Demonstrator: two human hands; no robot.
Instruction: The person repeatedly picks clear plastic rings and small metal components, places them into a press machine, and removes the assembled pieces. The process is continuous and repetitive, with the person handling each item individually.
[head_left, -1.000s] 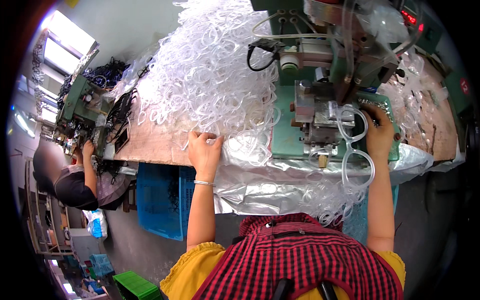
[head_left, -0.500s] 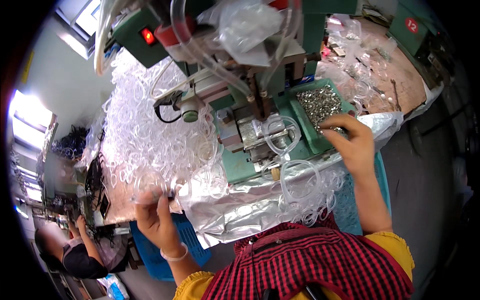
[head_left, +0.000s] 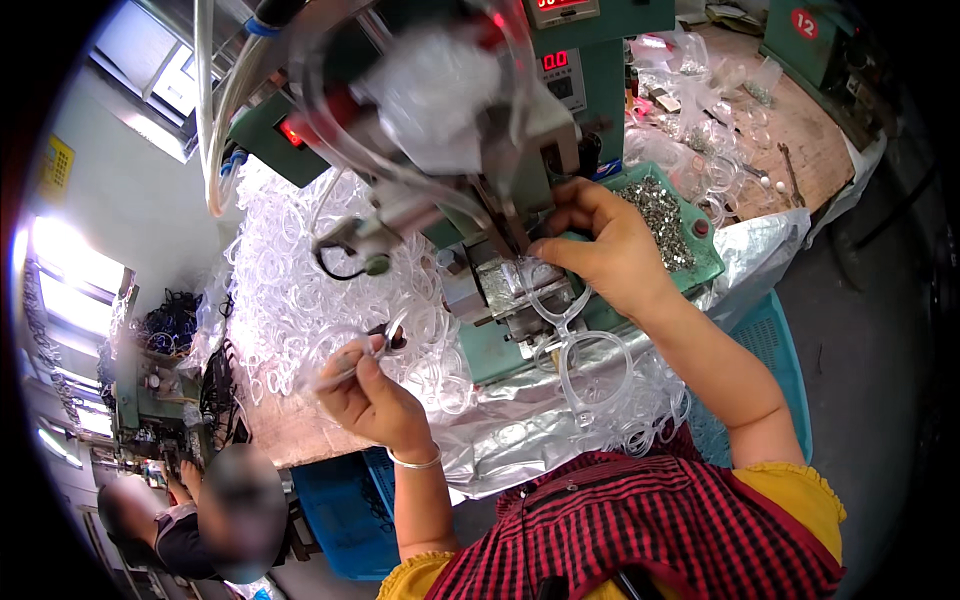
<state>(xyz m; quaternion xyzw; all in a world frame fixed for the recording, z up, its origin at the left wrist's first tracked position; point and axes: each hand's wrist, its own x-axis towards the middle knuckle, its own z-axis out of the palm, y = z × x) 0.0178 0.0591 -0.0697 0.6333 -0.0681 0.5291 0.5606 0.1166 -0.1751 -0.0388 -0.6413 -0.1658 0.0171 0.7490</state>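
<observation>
A clear plastic eyeglass frame (head_left: 567, 378) sits at the green machine (head_left: 480, 350); one rim is under the metal tool head (head_left: 508, 228), the other hangs toward me over the foil edge. My right hand (head_left: 610, 245) is closed, thumb and fingertips together beside the tool head, just above that frame's upper rim. What it pinches is too small to make out. To the left, my left hand (head_left: 380, 400) is closed on another clear frame (head_left: 335, 360), blurred by motion. This hand is in front of a large heap of clear frames (head_left: 320, 260).
Right of the machine stands a green tray (head_left: 705, 262) of small metal parts. Plastic bags and a wrench-like tool (head_left: 790, 180) lie on the brown bench behind it. Blue baskets (head_left: 345, 520) are below the bench. At far left, people (head_left: 190, 530) sit, partly blurred.
My right hand has moved left from above the metal-parts tray to the tool head. My left hand, still with a frame, is nearer the heap. The view has shifted somewhat.
</observation>
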